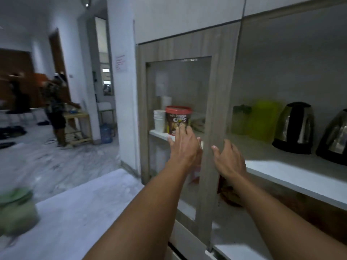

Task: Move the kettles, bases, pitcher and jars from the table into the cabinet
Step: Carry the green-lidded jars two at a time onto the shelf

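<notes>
Both arms reach toward a wooden cabinet door (216, 102) with a glass pane. My left hand (185, 145) lies flat on the glass, fingers spread, holding nothing. My right hand (229, 162) is open at the door's right frame edge. On the open shelf (293, 177) to the right stand two steel-and-black kettles (294, 128) (334, 137), a yellow-green pitcher (262, 121) and a green-lidded jar (239, 119). A blurred green jar (16, 209) sits at the left edge of the white table (84, 212).
Behind the glass stand a red-lidded Choco Chips tub (177, 120) and stacked white cups (159, 121) on an inner shelf. A person (55, 109) works at a small table in the far room. A water bottle (105, 133) stands on the floor by the wall.
</notes>
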### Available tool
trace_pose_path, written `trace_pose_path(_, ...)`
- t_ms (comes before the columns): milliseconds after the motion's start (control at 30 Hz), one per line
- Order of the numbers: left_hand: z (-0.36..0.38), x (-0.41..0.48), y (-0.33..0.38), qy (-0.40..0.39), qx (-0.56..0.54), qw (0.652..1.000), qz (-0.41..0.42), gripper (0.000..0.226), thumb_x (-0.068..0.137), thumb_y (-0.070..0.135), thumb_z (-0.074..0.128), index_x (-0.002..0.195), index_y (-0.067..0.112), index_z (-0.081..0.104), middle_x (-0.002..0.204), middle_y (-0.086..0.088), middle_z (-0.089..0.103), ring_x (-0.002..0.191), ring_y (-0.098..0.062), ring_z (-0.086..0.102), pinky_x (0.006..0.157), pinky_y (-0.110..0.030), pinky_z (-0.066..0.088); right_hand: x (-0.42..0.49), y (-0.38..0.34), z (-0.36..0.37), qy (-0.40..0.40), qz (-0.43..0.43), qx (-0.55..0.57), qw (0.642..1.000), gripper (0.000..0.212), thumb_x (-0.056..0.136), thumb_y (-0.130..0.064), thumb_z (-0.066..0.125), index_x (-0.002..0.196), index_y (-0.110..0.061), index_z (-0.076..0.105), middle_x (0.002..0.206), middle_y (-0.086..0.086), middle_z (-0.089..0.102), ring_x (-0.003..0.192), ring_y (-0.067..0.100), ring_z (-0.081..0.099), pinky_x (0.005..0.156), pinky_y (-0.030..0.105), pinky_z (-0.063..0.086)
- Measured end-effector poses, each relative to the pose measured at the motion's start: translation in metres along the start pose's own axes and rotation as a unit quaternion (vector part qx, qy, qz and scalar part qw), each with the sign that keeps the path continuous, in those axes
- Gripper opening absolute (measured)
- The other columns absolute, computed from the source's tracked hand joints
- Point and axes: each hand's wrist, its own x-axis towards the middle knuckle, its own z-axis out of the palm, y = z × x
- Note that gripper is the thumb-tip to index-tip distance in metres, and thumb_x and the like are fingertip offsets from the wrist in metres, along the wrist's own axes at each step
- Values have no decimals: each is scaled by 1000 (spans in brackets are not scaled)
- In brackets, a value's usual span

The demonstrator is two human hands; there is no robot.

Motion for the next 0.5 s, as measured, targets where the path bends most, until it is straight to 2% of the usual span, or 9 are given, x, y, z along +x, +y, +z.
trace_pose_path(100,-40,-36,-65,-15,37,997,-59,50,101,33,39,145,9,32,154,-12,30,146,-29,23,116,-62,14,-34,-41,39,-59,-13,15,998,52,99,-45,43,139,-11,42,145,16,47,129,39,46,103,49,41)
trace_pose_path(167,-72,-60,-113,-16,79,991,-111,51,102,33,36,145,8,30,156,-13,27,146,-30,23,115,-60,16,-67,-78,69,-100,-52,21,993,51,98,-46,44,137,-13,44,144,13,48,128,37,48,103,52,42)
trace_pose_path(333,-153,-118,-222,25,126,966,-224,41,103,30,34,136,6,39,144,-13,40,134,-31,37,109,-57,24,-155,-188,135,-172,-204,30,963,53,99,-48,42,140,-14,44,147,11,46,131,33,47,105,50,42)
trace_pose_path(500,-233,-178,-332,51,144,946,-286,35,102,20,36,135,9,41,140,-11,44,129,-32,44,107,-54,29,-240,-299,200,-243,-247,67,936,53,99,-46,42,140,-13,43,146,12,46,131,35,45,104,50,42)
